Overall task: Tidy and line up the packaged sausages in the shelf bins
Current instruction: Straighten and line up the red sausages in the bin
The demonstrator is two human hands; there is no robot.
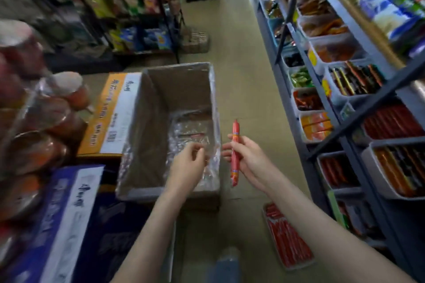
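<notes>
**Right hand holds one sausage, left over box**

Right hand [250, 158] fingers curled round a red, glossy, plastic-wrapped sausage stick [235, 151], held near upright above the beige floor [241, 53], just right of the box; left hand [188, 163] loosely curled over the open brown cardboard box [147, 122], fingertips at its crinkly clear plastic liner [190, 128], cannot tell if pinching it; white plastic shelf bin [368, 151] of red sausages on the grey metal rack [358, 122] to the right; flat pack of red sausages [287, 241] lying on the floor.
</notes>
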